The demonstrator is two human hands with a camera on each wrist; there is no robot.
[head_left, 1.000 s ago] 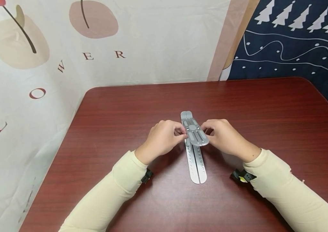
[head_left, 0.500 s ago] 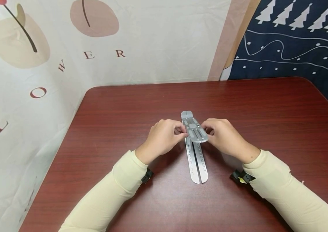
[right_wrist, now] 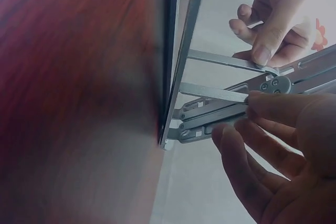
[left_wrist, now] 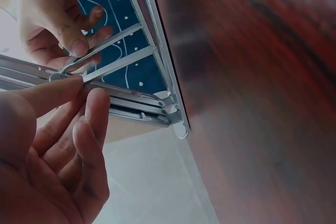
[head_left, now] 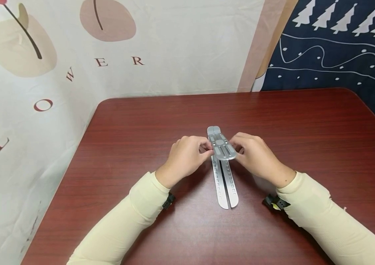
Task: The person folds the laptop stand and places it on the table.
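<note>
A silver folding laptop stand (head_left: 219, 142) stands on the table, its top section raised at an angle over two slotted base rails (head_left: 219, 187). The sections meet at a hinge at the far end. My left hand (head_left: 187, 155) is at the stand's left side, thumb and forefinger pinching the upper end of a thin support strut (left_wrist: 123, 64). On the opposite side, my right hand (head_left: 256, 156) pinches the matching strut (right_wrist: 215, 93) the same way. Both struts slope between the base rails and the round pivot plate (right_wrist: 278, 85) under the top section.
The dark red wooden table (head_left: 141, 125) reaches well beyond the stand on every side. Behind it hangs a pale printed cloth (head_left: 180, 48), with a navy tree-patterned cloth (head_left: 333, 55) at the right. Dark straps (head_left: 169, 201) circle both wrists.
The near end of the stand's top section has risen slightly in the head view. The gap between the base rails' near ends looks a little wider. Both hands keep their pinch.
</note>
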